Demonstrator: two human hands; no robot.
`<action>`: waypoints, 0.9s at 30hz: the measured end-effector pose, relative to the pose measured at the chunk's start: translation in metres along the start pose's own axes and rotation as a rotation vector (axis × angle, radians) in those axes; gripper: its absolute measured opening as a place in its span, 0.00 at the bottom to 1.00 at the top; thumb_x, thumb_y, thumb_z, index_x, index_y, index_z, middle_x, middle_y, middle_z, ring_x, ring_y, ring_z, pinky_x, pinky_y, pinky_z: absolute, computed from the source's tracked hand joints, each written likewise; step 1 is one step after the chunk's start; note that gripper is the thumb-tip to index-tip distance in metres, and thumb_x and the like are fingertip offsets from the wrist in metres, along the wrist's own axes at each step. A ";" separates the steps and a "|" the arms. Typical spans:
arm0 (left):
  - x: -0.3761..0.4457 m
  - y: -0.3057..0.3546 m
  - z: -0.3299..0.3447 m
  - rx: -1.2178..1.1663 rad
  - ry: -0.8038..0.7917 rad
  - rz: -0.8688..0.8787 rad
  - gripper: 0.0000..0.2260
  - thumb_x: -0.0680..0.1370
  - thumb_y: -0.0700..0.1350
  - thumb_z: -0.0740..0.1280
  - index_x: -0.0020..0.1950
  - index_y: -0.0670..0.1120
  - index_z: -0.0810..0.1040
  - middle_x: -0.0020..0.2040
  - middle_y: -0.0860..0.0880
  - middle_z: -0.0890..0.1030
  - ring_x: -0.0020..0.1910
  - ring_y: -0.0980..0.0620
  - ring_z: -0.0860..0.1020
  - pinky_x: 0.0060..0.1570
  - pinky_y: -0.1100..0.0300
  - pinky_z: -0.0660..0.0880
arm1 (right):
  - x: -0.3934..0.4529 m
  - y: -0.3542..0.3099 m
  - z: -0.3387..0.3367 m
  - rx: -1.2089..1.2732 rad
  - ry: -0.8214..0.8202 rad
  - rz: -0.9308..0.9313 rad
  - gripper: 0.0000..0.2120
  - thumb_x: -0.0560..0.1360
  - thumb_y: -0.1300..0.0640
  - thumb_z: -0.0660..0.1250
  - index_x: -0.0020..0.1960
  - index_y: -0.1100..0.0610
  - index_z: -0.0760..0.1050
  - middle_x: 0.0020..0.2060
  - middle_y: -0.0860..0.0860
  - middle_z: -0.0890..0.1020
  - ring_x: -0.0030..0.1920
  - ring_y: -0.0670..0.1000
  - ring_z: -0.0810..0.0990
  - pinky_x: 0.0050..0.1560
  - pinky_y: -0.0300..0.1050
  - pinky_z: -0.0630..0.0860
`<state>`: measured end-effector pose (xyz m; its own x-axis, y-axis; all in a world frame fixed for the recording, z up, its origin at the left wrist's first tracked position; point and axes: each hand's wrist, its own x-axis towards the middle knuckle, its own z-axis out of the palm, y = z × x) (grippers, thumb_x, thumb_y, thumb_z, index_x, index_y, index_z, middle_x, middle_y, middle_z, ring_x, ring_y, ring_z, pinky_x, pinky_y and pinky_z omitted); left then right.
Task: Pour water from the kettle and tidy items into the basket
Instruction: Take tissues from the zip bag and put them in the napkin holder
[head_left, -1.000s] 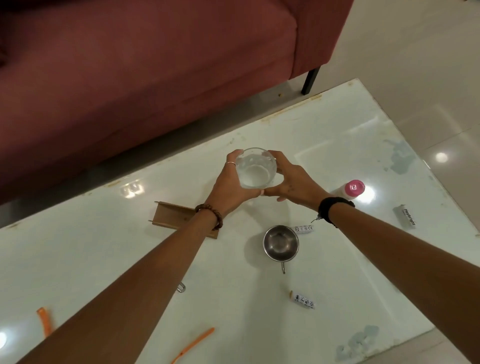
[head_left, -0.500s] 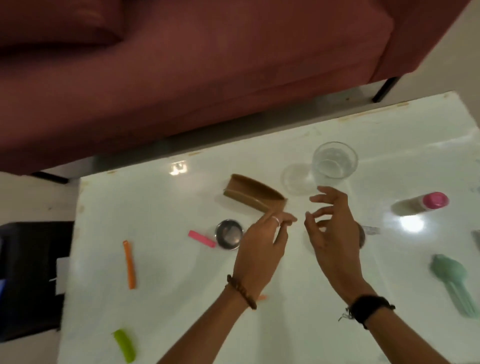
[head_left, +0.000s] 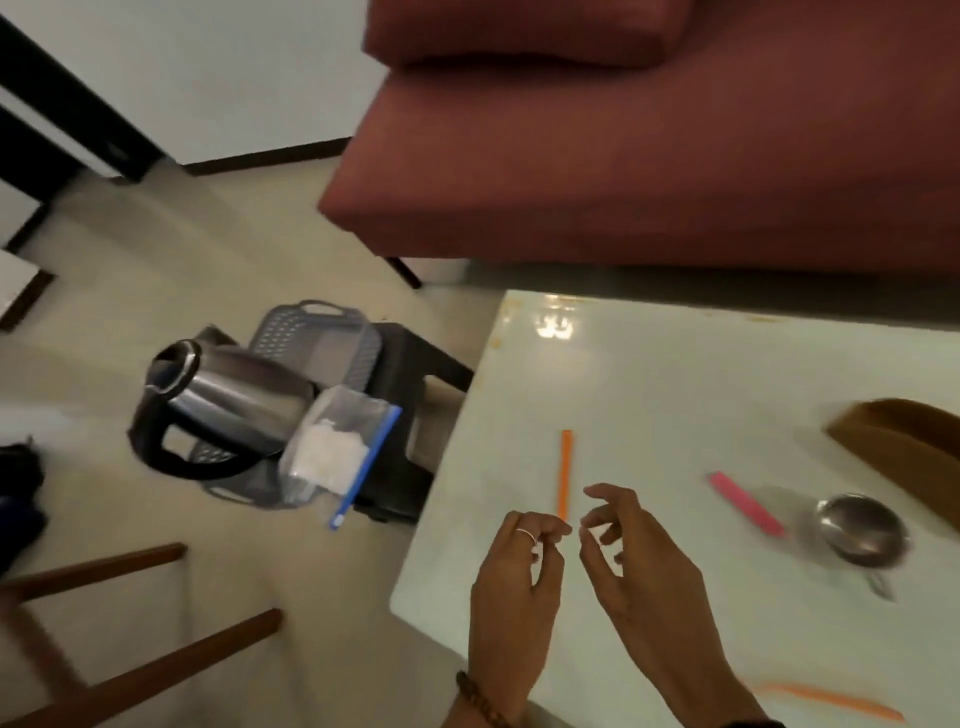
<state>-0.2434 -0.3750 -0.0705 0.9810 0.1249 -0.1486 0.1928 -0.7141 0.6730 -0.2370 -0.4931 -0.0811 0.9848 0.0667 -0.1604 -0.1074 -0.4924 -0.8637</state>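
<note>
Since the earlier frame the view has swung to the left, so the glass is out of sight and the kettle (head_left: 223, 410) and the basket (head_left: 317, 338) now show at the middle left of the frame, on a dark stool (head_left: 410, 384) on the floor beside the white table (head_left: 675, 395). Both hands have drawn back to the lower centre. The left hand (head_left: 514, 587) is loosely curled with thumb and fingers nearly closed, holding nothing that I can see, and the right hand (head_left: 634, 551) is half open, also empty. The kettle lies tilted across the grey basket, its lid toward the upper left and its black handle (head_left: 192, 462) on the lower side. It is steel, so I judge it smooth, rigid and rather heavy if water is inside; the handle is the safe place to grip. A clear zip bag (head_left: 337, 452) with white contents leans against it and will be soft and light. On the table, the orange stick (head_left: 565, 473) just above the hands and the pink stick (head_left: 745, 501) look thin and light, easy to pinch; the small steel cup (head_left: 860, 530) at the right is blurred.
</note>
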 end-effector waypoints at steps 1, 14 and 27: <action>0.006 -0.014 -0.016 0.052 0.026 -0.004 0.15 0.77 0.42 0.61 0.45 0.65 0.69 0.49 0.65 0.74 0.52 0.69 0.72 0.50 0.79 0.67 | 0.006 -0.012 0.016 -0.003 -0.034 -0.022 0.16 0.76 0.52 0.62 0.62 0.42 0.63 0.48 0.37 0.76 0.46 0.38 0.75 0.47 0.37 0.74; 0.081 -0.258 -0.186 1.107 0.067 0.257 0.45 0.63 0.42 0.75 0.74 0.48 0.54 0.73 0.43 0.63 0.74 0.42 0.58 0.70 0.40 0.44 | 0.104 -0.113 0.242 -0.582 -0.219 -0.504 0.37 0.57 0.61 0.80 0.64 0.58 0.70 0.60 0.57 0.80 0.60 0.58 0.79 0.56 0.59 0.74; 0.133 -0.194 -0.217 0.240 0.301 0.603 0.10 0.78 0.47 0.57 0.54 0.47 0.75 0.43 0.41 0.85 0.44 0.48 0.83 0.64 0.53 0.67 | 0.120 -0.155 0.206 -0.426 -0.075 -0.516 0.24 0.81 0.48 0.44 0.53 0.56 0.77 0.45 0.53 0.86 0.49 0.56 0.84 0.56 0.42 0.72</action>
<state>-0.1459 -0.0702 -0.0632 0.8852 -0.1796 0.4292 -0.3617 -0.8459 0.3919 -0.1304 -0.2297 -0.0653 0.8817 0.4377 0.1761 0.4526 -0.6794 -0.5776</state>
